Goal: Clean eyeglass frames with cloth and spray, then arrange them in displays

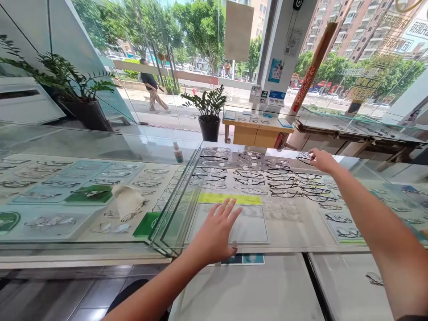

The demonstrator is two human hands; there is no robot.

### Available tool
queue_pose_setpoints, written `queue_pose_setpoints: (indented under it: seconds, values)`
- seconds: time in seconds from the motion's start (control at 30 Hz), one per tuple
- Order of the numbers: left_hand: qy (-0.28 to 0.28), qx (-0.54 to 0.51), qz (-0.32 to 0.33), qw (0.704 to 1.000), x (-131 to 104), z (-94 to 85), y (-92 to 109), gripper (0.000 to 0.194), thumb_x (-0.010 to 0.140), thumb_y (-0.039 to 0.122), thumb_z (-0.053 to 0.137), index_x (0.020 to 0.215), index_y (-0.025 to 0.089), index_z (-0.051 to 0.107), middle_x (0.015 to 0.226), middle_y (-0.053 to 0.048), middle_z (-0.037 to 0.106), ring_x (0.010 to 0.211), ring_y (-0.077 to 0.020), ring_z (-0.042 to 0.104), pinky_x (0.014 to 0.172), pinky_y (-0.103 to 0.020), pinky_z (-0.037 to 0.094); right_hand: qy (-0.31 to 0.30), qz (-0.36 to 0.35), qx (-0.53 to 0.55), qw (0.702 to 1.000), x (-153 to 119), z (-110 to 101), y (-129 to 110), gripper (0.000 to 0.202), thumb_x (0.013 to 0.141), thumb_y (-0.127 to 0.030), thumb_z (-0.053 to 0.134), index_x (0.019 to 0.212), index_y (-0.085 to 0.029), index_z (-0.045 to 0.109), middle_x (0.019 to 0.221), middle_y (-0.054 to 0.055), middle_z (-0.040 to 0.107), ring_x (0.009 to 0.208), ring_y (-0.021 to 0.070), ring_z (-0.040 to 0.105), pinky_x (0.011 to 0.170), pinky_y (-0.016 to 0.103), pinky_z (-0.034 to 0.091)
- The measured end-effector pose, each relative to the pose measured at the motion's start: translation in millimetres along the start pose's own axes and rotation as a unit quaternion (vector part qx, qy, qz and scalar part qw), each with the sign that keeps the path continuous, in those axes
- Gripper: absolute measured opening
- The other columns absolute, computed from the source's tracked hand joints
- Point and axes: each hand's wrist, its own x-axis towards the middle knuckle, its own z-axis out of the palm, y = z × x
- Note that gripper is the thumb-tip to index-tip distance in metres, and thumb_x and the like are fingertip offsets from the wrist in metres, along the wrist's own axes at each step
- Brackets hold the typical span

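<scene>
My left hand (pixel 219 229) is spread over the near part of the glass display counter (pixel 287 232), above a pale tray mat (pixel 249 223) with a yellow-green strip. Nothing is in its fingers. At the far side, my right hand (pixel 321 160) pinches a pair of eyeglasses (pixel 303 157) by one end, near the counter's back edge. Rows of dark-framed eyeglasses (pixel 249 174) lie between the two hands. Several more pairs (pixel 337 218) rest on a tray under my right forearm.
A second glass case (pixel 110 243) on the left holds more eyeglasses, a crumpled cloth (pixel 129 201) and green cards. A small spray bottle (pixel 178 152) stands near the corner where the cases meet. Beyond are a potted plant (pixel 209 120) and a wooden table (pixel 257 131).
</scene>
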Motion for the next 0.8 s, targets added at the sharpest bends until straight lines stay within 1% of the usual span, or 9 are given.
queue_pose_setpoints:
  seconds: [0.13, 0.2, 0.23, 0.3, 0.37, 0.47, 0.53, 0.63, 0.8]
  values:
    - [0.004, 0.004, 0.003, 1.000, -0.8, 0.5, 3.0, 0.105, 0.078, 0.044, 0.079, 0.173, 0.020, 0.041, 0.186, -0.018, 0.020, 0.174, -0.0385, 0.017, 0.141, -0.062, 0.017, -0.010, -0.060, 0.068, 0.996, -55.9, -30.4, -14.2, 0.052, 0.089, -0.029, 0.057, 0.141, -0.021, 0.056, 0.124, 0.014, 0.079, 0.112, 0.0333, 0.071, 0.095, 0.044, 0.053]
    - [0.008, 0.006, 0.004, 1.000, -1.3, 1.1, 4.8, 0.103, 0.081, 0.044, 0.078, 0.173, 0.019, 0.040, 0.186, -0.019, 0.021, 0.174, -0.0390, 0.017, 0.141, -0.062, 0.017, -0.038, -0.113, 0.118, 0.986, -99.2, -42.7, -29.4, 0.052, 0.094, -0.035, 0.056, 0.145, -0.025, 0.055, 0.129, 0.013, 0.077, 0.109, 0.0326, 0.071, 0.099, 0.046, 0.054]
    - [0.010, 0.009, 0.003, 1.000, -1.5, 1.5, 5.6, 0.101, 0.082, 0.044, 0.077, 0.173, 0.019, 0.040, 0.185, -0.019, 0.021, 0.174, -0.0392, 0.018, 0.141, -0.062, 0.017, -0.058, -0.138, 0.128, 0.980, -124.5, -47.6, -39.2, 0.049, 0.096, -0.037, 0.056, 0.144, -0.028, 0.056, 0.130, 0.013, 0.076, 0.114, 0.0336, 0.071, 0.103, 0.048, 0.053]
    - [0.014, 0.016, 0.003, 1.000, -1.7, 2.3, 6.9, 0.100, 0.083, 0.043, 0.077, 0.173, 0.019, 0.040, 0.185, -0.019, 0.021, 0.174, -0.0392, 0.017, 0.141, -0.061, 0.018, -0.130, -0.182, 0.146, 0.964, -178.8, -54.1, -61.2, 0.044, 0.101, -0.041, 0.053, 0.144, -0.033, 0.058, 0.137, 0.011, 0.072, 0.126, 0.0345, 0.068, 0.109, 0.049, 0.053]
    - [0.017, 0.025, 0.003, 1.000, -1.9, 3.0, 7.9, 0.099, 0.084, 0.042, 0.077, 0.173, 0.019, 0.040, 0.186, -0.019, 0.021, 0.174, -0.0393, 0.018, 0.141, -0.060, 0.019, -0.204, -0.207, 0.155, 0.944, -231.7, -56.0, -84.0, 0.047, 0.103, -0.041, 0.054, 0.150, -0.037, 0.057, 0.140, 0.008, 0.071, 0.129, 0.0339, 0.068, 0.110, 0.047, 0.054]
    - [0.019, 0.040, 0.003, 0.999, -1.7, 3.3, 9.2, 0.096, 0.086, 0.041, 0.076, 0.173, 0.018, 0.040, 0.185, -0.019, 0.023, 0.173, -0.0397, 0.020, 0.141, -0.060, 0.020, -0.298, -0.228, 0.164, 0.912, -291.6, -51.5, -113.5, 0.053, 0.103, -0.034, 0.052, 0.156, -0.038, 0.055, 0.148, 0.008, 0.067, 0.137, 0.0320, 0.065, 0.114, 0.043, 0.053]
    - [0.024, 0.049, 0.001, 0.999, -1.1, 3.1, 9.6, 0.093, 0.088, 0.041, 0.075, 0.172, 0.017, 0.042, 0.184, -0.020, 0.025, 0.172, -0.0406, 0.023, 0.140, -0.061, 0.022, -0.356, -0.224, 0.158, 0.894, -313.3, -44.6, -127.7, 0.057, 0.100, -0.026, 0.052, 0.156, -0.034, 0.056, 0.148, 0.011, 0.066, 0.137, 0.0315, 0.065, 0.113, 0.042, 0.053]
    - [0.032, 0.065, 0.003, 0.997, 0.6, 2.6, 9.1, 0.089, 0.090, 0.041, 0.075, 0.170, 0.017, 0.045, 0.183, -0.020, 0.028, 0.171, -0.0413, 0.026, 0.140, -0.060, 0.024, -0.408, -0.212, 0.146, 0.876, -323.2, -27.0, -138.4, 0.064, 0.095, -0.017, 0.052, 0.158, -0.023, 0.055, 0.146, 0.017, 0.066, 0.140, 0.0329, 0.063, 0.117, 0.045, 0.051]
    - [0.042, 0.087, 0.017, 0.995, 2.9, 3.4, 5.7, 0.087, 0.090, 0.039, 0.073, 0.169, 0.015, 0.046, 0.182, -0.020, 0.031, 0.170, -0.0421, 0.030, 0.139, -0.059, 0.028, -0.408, -0.191, 0.082, 0.889, -318.0, 29.5, -131.9, 0.073, 0.092, -0.009, 0.052, 0.165, -0.010, 0.050, 0.152, 0.025, 0.065, 0.148, 0.0377, 0.058, 0.120, 0.049, 0.048]
